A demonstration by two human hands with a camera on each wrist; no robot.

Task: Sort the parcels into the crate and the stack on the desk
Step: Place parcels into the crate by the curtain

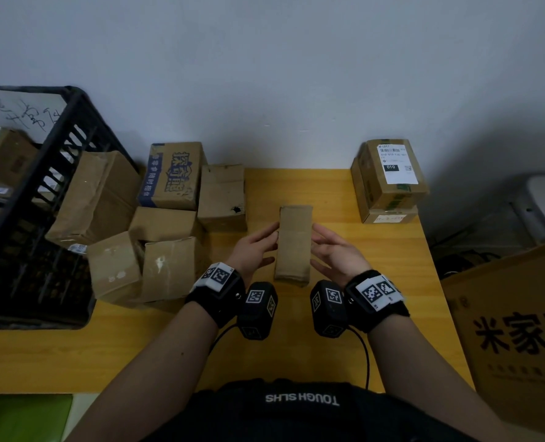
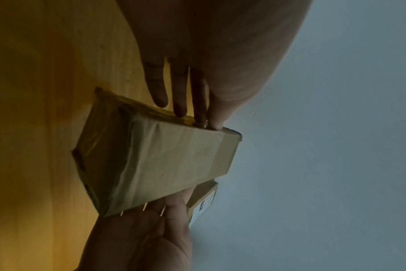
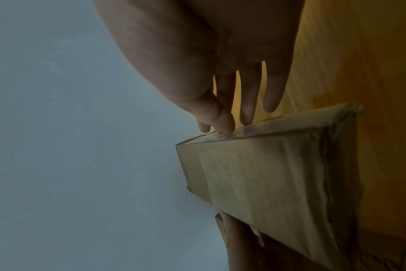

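Note:
A narrow brown cardboard parcel (image 1: 293,244) stands on its long edge in the middle of the yellow desk (image 1: 392,266). My left hand (image 1: 260,247) and right hand (image 1: 334,250) flank it, their straight fingers touching its two broad sides. In the left wrist view the left fingertips (image 2: 181,110) rest on the parcel (image 2: 169,161). In the right wrist view the right fingertips (image 3: 246,119) touch the top edge of the parcel (image 3: 267,179). The black crate (image 1: 57,135) stands tilted at the left. A stack of two labelled parcels (image 1: 389,180) sits at the back right.
Several loose cardboard parcels (image 1: 169,218) crowd the desk between the crate and my left hand. A parcel (image 1: 6,154) lies inside the crate. A large printed carton (image 1: 519,330) stands off the desk's right edge. The wall is close behind.

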